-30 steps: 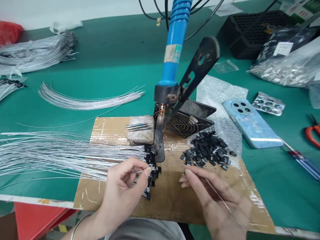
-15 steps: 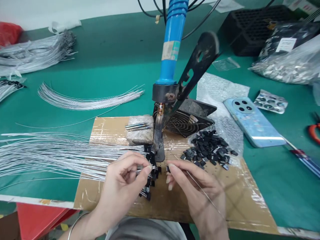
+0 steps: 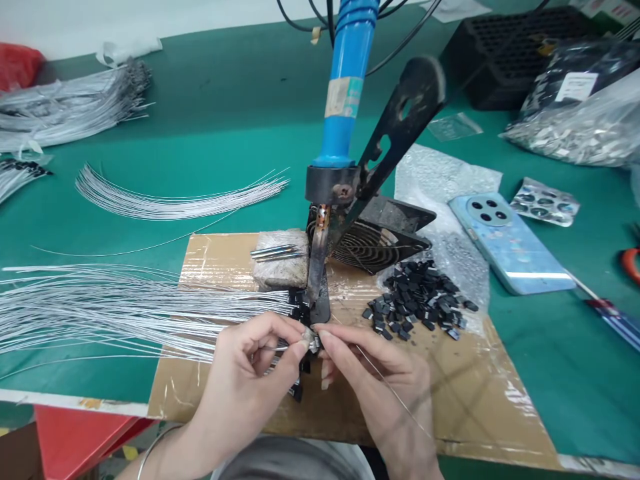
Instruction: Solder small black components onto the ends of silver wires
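Soldering iron (image 3: 345, 80), blue-handled, tip down in its stand: your landmark. Both your hands work just on its near side, fingertips almost meeting. Your left hand (image 3: 250, 373) has thumb and forefinger pinched on a small silver pinned piece (image 3: 313, 343), just below the iron's tip. Your right hand (image 3: 385, 387) comes in from the iron's right, thumb and forefinger closed on a small dark piece (image 3: 317, 338), mostly hidden by the fingertips; whether the two pieces touch, you cannot tell from here. A thin wire (image 3: 393, 390) runs slantwise across your right hand.

White wires (image 3: 125, 310) lie in a loose spread left of the iron, black ends bunched near its tip. A heap of black pieces (image 3: 423, 300) sits to its lower right, partly on cardboard (image 3: 480, 407). Farther right of the iron: a light-blue phone (image 3: 515, 250). Close by its left: a wrapped block (image 3: 283, 272) bearing slim metal rods (image 3: 275, 253).
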`<state>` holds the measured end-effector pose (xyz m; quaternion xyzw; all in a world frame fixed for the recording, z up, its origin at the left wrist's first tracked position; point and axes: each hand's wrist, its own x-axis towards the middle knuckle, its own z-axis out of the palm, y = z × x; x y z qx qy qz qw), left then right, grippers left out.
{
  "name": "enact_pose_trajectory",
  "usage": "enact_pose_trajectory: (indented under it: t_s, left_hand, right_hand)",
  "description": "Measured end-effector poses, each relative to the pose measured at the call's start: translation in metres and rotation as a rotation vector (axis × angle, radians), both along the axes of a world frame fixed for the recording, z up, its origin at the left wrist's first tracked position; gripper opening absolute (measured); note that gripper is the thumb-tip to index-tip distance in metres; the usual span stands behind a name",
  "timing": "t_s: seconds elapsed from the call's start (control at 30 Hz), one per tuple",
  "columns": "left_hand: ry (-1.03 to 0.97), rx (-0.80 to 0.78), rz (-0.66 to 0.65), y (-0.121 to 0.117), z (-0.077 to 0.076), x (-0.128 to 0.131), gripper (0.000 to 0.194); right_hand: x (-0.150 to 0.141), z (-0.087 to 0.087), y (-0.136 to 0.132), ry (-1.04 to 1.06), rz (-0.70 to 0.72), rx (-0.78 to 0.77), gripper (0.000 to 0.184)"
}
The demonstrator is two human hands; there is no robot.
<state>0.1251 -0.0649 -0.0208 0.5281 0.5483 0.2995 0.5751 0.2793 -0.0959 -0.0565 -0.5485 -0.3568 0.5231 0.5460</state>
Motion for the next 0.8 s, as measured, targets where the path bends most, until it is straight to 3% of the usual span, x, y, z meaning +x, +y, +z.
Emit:
enact_pose_trajectory:
  t_s: [0.3,0.63,0.8]
  left_hand:
    - [-0.019,0.018,0.019,0.0002,-0.0009,0.0017,0.013]
    - [-0.003,0.007,0.023,0.0018,0.0012,0.0049,0.012]
    - [0.04,0.019,0.04,0.004,0.0008,0.0063,0.012]
  right_hand:
    - [0.0004,0.0016,-0.001,-0.024,0.01,0.009,0.02]
    - [-0.0034,0.0028,-0.004,-0.079,-0.037,-0.017,0.01]
    - [-0.0052,0.0097,-0.01,-0.264,-0.085,0.004,0.034]
